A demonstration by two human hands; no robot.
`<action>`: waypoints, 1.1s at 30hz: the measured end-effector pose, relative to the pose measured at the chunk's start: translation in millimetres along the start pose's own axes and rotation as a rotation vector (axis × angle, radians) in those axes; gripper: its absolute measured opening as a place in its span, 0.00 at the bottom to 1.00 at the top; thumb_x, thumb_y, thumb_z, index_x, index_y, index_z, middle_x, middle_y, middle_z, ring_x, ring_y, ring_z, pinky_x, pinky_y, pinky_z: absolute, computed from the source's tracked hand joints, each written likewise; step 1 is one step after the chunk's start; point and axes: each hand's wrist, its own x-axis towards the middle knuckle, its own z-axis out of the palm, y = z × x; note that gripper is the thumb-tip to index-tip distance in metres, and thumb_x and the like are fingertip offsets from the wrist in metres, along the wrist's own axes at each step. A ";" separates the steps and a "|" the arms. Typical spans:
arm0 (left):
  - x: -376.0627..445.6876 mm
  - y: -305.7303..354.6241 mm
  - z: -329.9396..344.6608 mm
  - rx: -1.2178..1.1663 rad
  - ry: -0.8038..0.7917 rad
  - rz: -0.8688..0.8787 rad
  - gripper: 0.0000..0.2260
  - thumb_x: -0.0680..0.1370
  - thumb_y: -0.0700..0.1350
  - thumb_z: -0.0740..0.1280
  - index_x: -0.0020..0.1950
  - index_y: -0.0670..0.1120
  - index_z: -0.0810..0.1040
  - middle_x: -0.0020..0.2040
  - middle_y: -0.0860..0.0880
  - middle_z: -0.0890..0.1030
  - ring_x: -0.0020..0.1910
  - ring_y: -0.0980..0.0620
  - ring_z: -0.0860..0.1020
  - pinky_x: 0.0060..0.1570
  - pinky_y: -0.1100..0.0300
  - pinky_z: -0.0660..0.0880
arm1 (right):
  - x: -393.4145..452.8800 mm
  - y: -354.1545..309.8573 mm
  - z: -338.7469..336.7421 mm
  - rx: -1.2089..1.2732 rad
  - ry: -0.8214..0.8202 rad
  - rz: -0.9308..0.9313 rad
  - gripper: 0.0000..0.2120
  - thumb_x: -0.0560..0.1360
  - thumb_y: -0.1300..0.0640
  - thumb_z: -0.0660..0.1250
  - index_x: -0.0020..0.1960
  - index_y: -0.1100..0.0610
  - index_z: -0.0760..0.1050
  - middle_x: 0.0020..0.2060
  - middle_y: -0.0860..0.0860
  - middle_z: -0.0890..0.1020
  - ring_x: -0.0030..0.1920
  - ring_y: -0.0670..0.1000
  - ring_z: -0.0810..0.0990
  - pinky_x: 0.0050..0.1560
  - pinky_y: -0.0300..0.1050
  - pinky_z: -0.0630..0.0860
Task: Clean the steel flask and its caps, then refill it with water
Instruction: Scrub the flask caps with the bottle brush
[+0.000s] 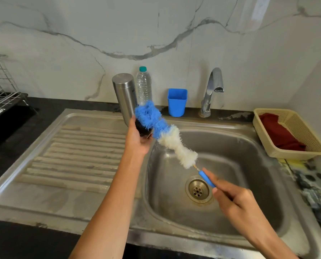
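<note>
I hold the steel flask [125, 96] in my left hand [138, 140], tilted, its closed bottom up and its dark mouth toward me, over the sink edge. The bottle brush [162, 130], blue at the tip and white lower, lies across the mouth, not inside.

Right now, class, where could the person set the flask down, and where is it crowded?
Free: the ribbed drainboard between the dish rack and the basin, and the basin floor around the drain. Crowded: the back ledge with plastic bottle, blue cup and tap.
</note>
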 end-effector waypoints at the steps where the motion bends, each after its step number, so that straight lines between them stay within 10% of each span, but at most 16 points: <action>1: -2.1 -1.5 1.2 -0.002 -0.015 -0.001 0.17 0.77 0.52 0.65 0.62 0.44 0.76 0.52 0.44 0.82 0.51 0.47 0.80 0.58 0.51 0.77 | 2.0 0.5 2.4 0.006 0.000 0.012 0.22 0.76 0.66 0.63 0.59 0.40 0.75 0.53 0.32 0.79 0.51 0.29 0.76 0.50 0.22 0.66; 7: -1.0 -3.2 4.6 0.041 -0.032 0.086 0.07 0.78 0.48 0.63 0.51 0.45 0.76 0.43 0.48 0.79 0.39 0.52 0.79 0.38 0.58 0.79 | 0.5 2.1 9.5 -0.032 -0.007 -0.007 0.23 0.76 0.65 0.63 0.58 0.37 0.74 0.37 0.30 0.81 0.42 0.34 0.80 0.45 0.26 0.72; 10: 0.3 -3.1 1.6 0.056 -0.101 0.146 0.06 0.77 0.48 0.65 0.43 0.48 0.74 0.36 0.51 0.76 0.32 0.55 0.76 0.32 0.59 0.76 | -2.6 5.7 13.2 -0.016 0.001 -0.004 0.24 0.76 0.65 0.64 0.56 0.35 0.75 0.49 0.38 0.83 0.57 0.44 0.77 0.54 0.26 0.70; 15: -6.0 -10.0 9.5 0.116 0.095 0.149 0.05 0.77 0.44 0.63 0.43 0.46 0.75 0.39 0.47 0.77 0.36 0.51 0.76 0.28 0.63 0.75 | 5.6 10.6 10.0 0.088 0.033 0.070 0.22 0.77 0.64 0.62 0.55 0.36 0.76 0.54 0.36 0.80 0.52 0.35 0.76 0.56 0.33 0.68; 21: -7.1 2.8 10.9 0.176 0.093 0.210 0.07 0.77 0.44 0.62 0.40 0.46 0.76 0.39 0.47 0.77 0.37 0.51 0.75 0.36 0.60 0.71 | -3.4 12.2 -0.5 0.052 0.005 0.072 0.22 0.77 0.69 0.61 0.59 0.43 0.74 0.22 0.37 0.72 0.28 0.35 0.72 0.33 0.24 0.65; 29: -2.7 -1.1 -5.1 0.048 0.190 0.095 0.07 0.78 0.46 0.63 0.46 0.44 0.74 0.42 0.45 0.77 0.43 0.49 0.76 0.37 0.58 0.77 | -9.3 17.0 1.2 -0.034 -0.005 0.042 0.23 0.76 0.66 0.63 0.59 0.40 0.75 0.30 0.35 0.79 0.27 0.38 0.69 0.34 0.26 0.66; 33: -9.4 -9.2 -2.3 0.042 0.124 0.046 0.06 0.77 0.45 0.63 0.49 0.43 0.75 0.43 0.45 0.78 0.42 0.49 0.78 0.33 0.59 0.78 | -1.0 16.7 8.2 -0.014 0.001 0.049 0.23 0.77 0.65 0.63 0.58 0.36 0.74 0.53 0.31 0.79 0.57 0.30 0.74 0.59 0.25 0.65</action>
